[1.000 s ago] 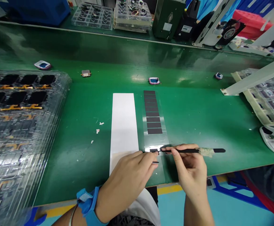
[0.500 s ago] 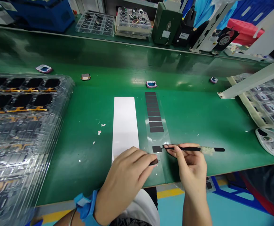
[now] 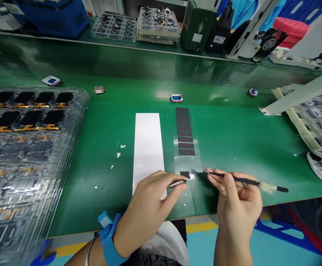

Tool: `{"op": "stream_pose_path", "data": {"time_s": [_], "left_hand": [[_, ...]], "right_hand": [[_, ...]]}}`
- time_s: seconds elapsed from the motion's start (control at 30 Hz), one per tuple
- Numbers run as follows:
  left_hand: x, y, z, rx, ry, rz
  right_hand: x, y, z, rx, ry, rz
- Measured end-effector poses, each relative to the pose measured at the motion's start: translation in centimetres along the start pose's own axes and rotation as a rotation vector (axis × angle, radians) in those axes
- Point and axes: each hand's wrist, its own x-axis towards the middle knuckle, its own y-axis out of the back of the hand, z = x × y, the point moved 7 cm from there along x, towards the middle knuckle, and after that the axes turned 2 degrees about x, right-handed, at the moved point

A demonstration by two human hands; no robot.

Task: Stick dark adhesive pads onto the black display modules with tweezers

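My left hand [image 3: 152,207], a blue strap on its wrist, pinches a small flat part with a pale edge [image 3: 177,183] between thumb and fingers; most of it is hidden. Black tweezers [image 3: 244,180], wrapped in pale tape near the back end, are held in my right hand [image 3: 238,199], tip pointing left. Between the hands lies a clear film strip [image 3: 188,162] carrying a stack of dark rectangles [image 3: 185,129]. One single dark piece [image 3: 185,174] sits lower on the film, close to my left fingertips. A white paper strip [image 3: 148,144] lies partly under my left hand.
Stacked clear trays [image 3: 78,122] with black screens fill the left. Small framed parts, one at the back middle [image 3: 177,98], stand along the table's rear. A white post [image 3: 296,94] and another tray [image 3: 321,118] are at the right. A shelf behind holds boxes.
My right hand has moved right with the tweezers, whose tip is now away from the single dark piece. My left hand has tilted the small part, and its pale edge shows.
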Motion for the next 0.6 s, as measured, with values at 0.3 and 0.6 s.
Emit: {"op": "stream_pose_path", "data": {"time_s": [0.3, 0.6], "left_hand": [[-1.7, 1.9, -2.3, -0.508, 0.228, -0.073], [-1.6, 3.5, -1.5, -0.185, 0.03, 0.06]], "right_hand": [[-3.6, -6.7, -3.6, 0.142, 0.144, -0.227], [-6.0, -10.6, -4.1, 0.18, 0.303, -0.426]]}}
